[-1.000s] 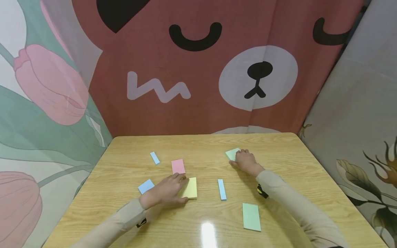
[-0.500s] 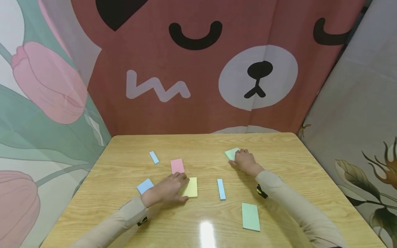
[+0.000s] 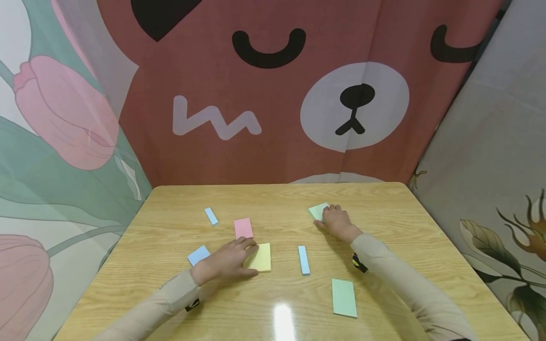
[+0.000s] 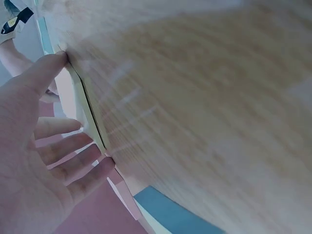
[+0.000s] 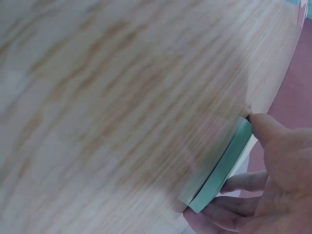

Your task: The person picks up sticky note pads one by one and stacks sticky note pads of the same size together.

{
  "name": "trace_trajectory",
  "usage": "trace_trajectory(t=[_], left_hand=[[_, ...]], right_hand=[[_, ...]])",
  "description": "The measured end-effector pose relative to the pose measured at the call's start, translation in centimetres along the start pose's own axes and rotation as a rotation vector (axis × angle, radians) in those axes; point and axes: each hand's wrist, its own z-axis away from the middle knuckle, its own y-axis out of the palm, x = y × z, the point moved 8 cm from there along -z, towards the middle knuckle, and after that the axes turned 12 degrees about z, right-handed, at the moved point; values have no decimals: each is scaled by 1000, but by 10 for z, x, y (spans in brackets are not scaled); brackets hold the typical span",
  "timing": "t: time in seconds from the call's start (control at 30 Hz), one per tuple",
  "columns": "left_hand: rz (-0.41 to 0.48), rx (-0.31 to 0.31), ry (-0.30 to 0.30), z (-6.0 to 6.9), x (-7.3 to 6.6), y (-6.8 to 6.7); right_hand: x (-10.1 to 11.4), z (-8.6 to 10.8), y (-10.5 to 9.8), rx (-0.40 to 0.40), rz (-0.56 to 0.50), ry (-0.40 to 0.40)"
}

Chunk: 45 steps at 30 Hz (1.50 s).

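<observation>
In the head view my left hand (image 3: 228,259) lies over the left part of a yellow sticky note pad (image 3: 261,258), thumb at its near edge and fingers toward its far edge. The left wrist view shows that thumb and the fingers spanning the pad's side (image 4: 85,105). Farther back, my right hand (image 3: 339,222) holds a light green sticky note pad (image 3: 317,211) at its edges, covering its right part. Thumb and fingers sit at opposite ends of this green pad (image 5: 222,165) in the right wrist view. Both pads appear flat on the table.
A pink pad (image 3: 243,228) lies just beyond my left fingers, a blue square pad (image 3: 198,255) beside that wrist. Narrow blue strip pads lie at the back left (image 3: 211,216) and centre (image 3: 304,260). Another green pad (image 3: 343,297) is near the front of the wooden table (image 3: 170,203).
</observation>
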Motion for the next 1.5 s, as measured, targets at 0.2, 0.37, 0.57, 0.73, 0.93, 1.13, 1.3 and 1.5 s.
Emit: trace_trajectory(t=[0.2,0.37,0.57,0.73,0.93,1.13,1.3,1.5], left_hand=[[-6,-14,17,2,1,0],[0,-23,12,6,4,-2],[45,-26,8,14,6,-7],[56,-18,5,19,7,-10],[67,-10,-19,24,11,-11],[71,-10,-37,26,13,-11],[51,-2,-27,25,14,-10],[24,-16,5,26,12,-10]], right_hand=[[0,0,0,0,7,-6],[1,0,1,-3,-1,-8],[1,2,-3,-15,-10,-21],[2,4,-6,-20,-26,-27],[3,4,-6,-15,-28,-26],[1,4,-6,-33,-45,-23],[-1,5,-6,-33,-65,-26],[-4,7,-7,-30,-135,-37]])
